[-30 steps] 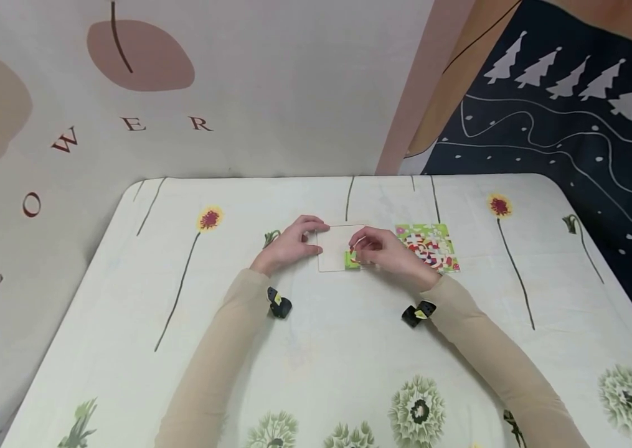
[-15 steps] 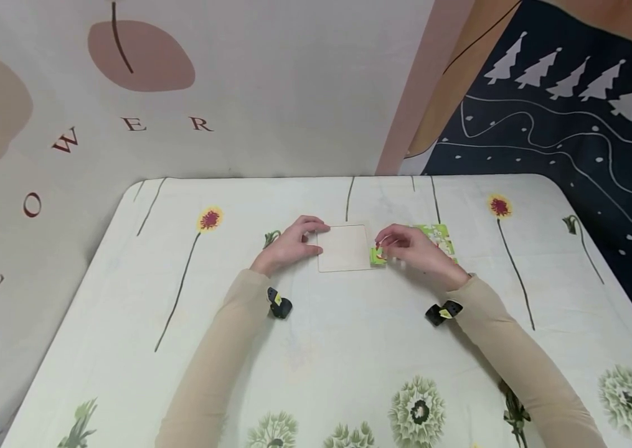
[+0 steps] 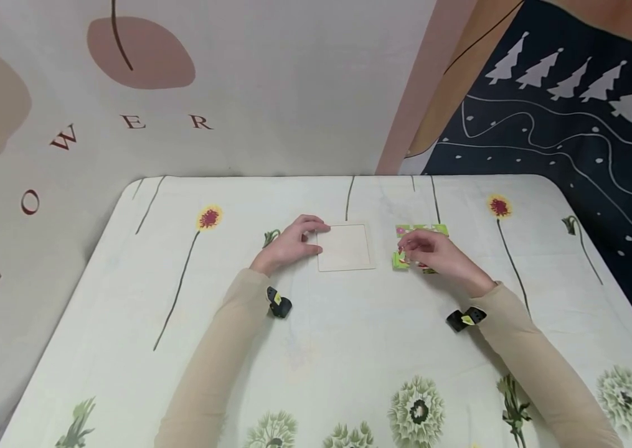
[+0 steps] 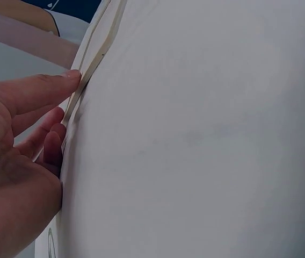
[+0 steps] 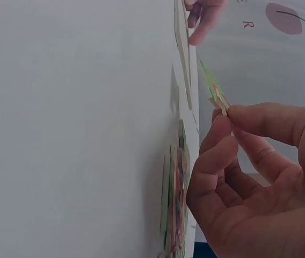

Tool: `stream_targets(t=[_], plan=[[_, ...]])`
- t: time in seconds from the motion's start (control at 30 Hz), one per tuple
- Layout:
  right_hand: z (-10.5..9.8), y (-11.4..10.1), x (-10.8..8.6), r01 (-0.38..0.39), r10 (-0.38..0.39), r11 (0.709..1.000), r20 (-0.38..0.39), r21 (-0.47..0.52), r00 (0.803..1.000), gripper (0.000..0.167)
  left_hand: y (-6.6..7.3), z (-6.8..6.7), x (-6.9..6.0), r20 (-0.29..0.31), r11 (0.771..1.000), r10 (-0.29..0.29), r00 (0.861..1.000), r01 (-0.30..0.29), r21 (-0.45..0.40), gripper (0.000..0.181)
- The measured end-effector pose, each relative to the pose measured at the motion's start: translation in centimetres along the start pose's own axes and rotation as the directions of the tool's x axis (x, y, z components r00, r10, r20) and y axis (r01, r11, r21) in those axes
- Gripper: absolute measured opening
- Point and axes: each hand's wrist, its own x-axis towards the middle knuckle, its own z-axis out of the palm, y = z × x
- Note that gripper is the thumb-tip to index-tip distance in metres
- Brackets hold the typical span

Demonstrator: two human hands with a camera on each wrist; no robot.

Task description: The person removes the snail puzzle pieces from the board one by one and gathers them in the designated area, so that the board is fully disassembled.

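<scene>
A pale, flat, rectangular puzzle tray (image 3: pixel 349 249) with a thin raised rim lies toward the back of the table. My left hand (image 3: pixel 291 242) rests at its left edge, thumb and fingers spread apart; in the left wrist view a fingertip touches the tray rim (image 4: pixel 96 62). My right hand (image 3: pixel 443 256) pinches a green puzzle piece (image 3: pixel 400 261) between thumb and fingertips. That piece (image 5: pixel 215 88) is tilted up off the table in the right wrist view. Beneath the right hand lie colourful puzzle pieces (image 3: pixel 438 229), partly covered by it.
A white cloth (image 3: pixel 338 348) printed with flowers covers the table. Behind it stands a pale wall hanging (image 3: pixel 293 93) with letters, and a dark panel (image 3: pixel 562 137) with white trees at the right. Black wrist cameras (image 3: pixel 279 303) sit on both wrists.
My right hand has moved right, carrying the green puzzle piece from above the tray to over the colourful pieces. The left hand has stayed at the tray's left edge.
</scene>
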Motion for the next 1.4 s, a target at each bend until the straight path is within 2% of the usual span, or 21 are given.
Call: stream_targets(t=[0.17,0.43,0.87,1.4], plan=[[-0.4,0.4,-0.6,-0.017,0.017,1.0,0.002,0.021,1.0,0.026,0.1,0.0,0.0,0.001,1.0,-0.003,1.0,0.003,0.003,0.051],[-0.5,1.0,-0.9,0.003,-0.003,0.999,0.008,0.042,1.0,0.024,0.4,0.0,-0.2,-0.002,1.0,-0.001,1.0,0.001,0.006,0.049],[-0.7,1.1,-0.8,-0.009,0.01,1.0,0.031,-0.021,0.999,0.02,0.5,0.0,-0.2,0.001,1.0,-0.004,1.0,0.004,0.003,0.048],[-0.5,0.8,-0.6,-0.028,0.028,0.998,0.011,-0.057,1.0,0.017,0.3,-0.1,-0.2,-0.001,1.0,0.014,1.0,-0.014,-0.004,0.048]])
